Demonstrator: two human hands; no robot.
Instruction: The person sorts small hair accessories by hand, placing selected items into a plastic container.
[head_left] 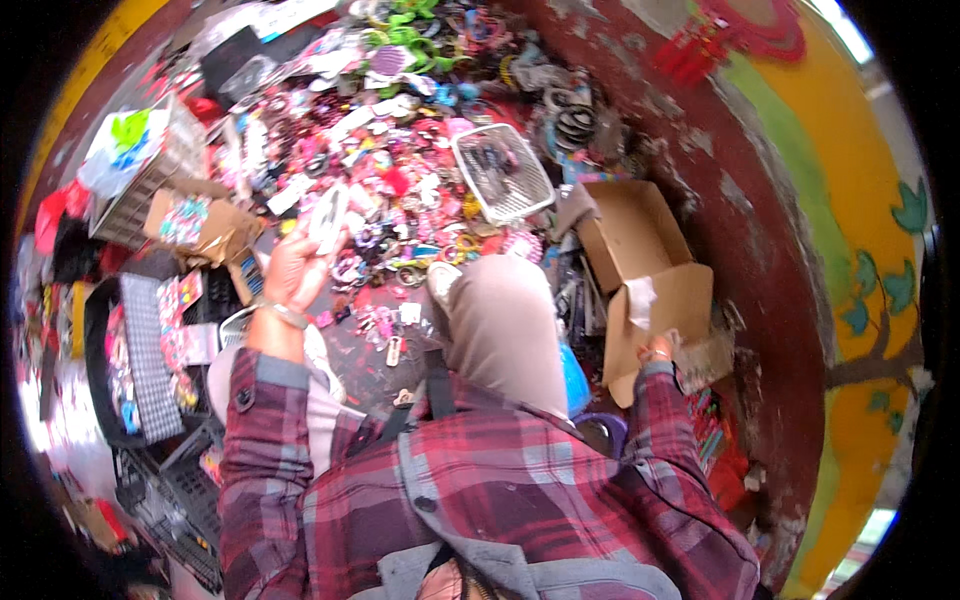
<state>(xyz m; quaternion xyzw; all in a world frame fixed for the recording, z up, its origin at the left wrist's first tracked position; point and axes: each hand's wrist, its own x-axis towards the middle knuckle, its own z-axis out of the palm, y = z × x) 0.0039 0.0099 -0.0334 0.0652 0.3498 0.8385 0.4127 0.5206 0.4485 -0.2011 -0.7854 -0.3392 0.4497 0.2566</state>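
My left hand [293, 268] is raised over the near left side of a heap of small goods, its fingers closed on a small, long white object [328, 218]. Blur hides just what kind of object it is. On the other side, my right hand [659, 347] is at the lower flap of an open cardboard box [640, 235]. Its fingers are small and partly hidden, so their grip does not show. A whitish scrap [641, 298] lies on that flap. Below my left hand, several small items lie on the dark floor [365, 365].
A heap of colourful hair accessories [390, 150] spreads ahead, with a white plastic basket [503, 172] on its right part. To the left stand a tall crate [165, 180], a small carton [215, 235] and a dark bin [108, 360]. A worn red wall [740, 200] rises at the right.
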